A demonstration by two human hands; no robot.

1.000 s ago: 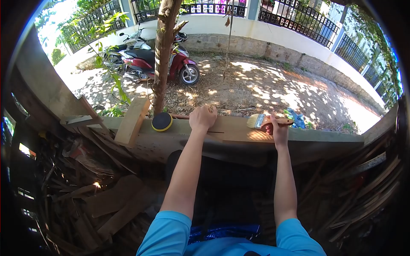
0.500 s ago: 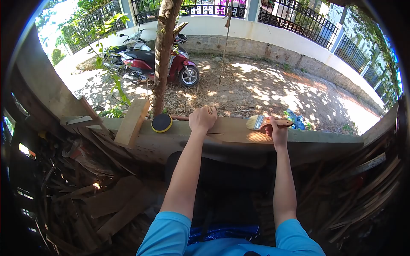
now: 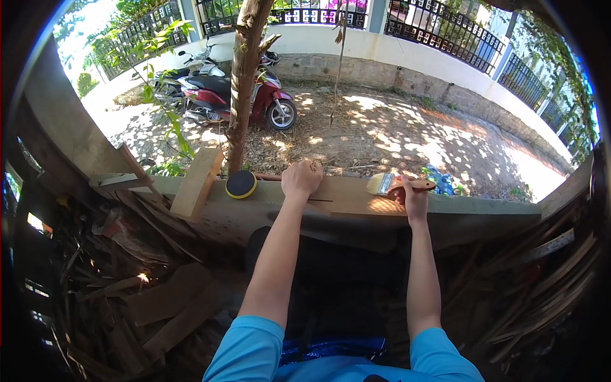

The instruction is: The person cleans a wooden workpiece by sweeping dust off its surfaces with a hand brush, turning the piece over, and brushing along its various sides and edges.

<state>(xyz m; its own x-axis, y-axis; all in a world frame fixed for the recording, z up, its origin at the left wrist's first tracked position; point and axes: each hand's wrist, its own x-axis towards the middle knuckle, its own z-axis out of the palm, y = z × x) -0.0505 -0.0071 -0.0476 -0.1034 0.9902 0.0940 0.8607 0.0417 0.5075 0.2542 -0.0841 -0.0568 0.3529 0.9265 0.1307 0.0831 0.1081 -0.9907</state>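
A wooden board (image 3: 344,189) lies on the ledge in front of me. My left hand (image 3: 301,179) is closed over the board's left end, with the fingertips partly hidden. In my right hand (image 3: 415,198) is a flat paintbrush (image 3: 382,184), gripped around its reddish-brown wooden handle. Its pale bristles point left and sit over the right part of the board; whether they touch it I cannot tell. To the left of my left hand, a round sanding pad (image 3: 241,183) with a dark face and yellow rim rests on the ledge.
Another wood piece (image 3: 198,181) lies across the ledge (image 3: 490,205) at the left. A tree trunk (image 3: 240,89) rises just beyond it. Scrap wood (image 3: 172,293) is piled below on both sides. Blue crumpled material (image 3: 440,179) lies past my right hand. Parked scooters (image 3: 238,99) stand outside.
The paintbrush and my right hand have shifted very slightly. My left hand and the board look unmoved.
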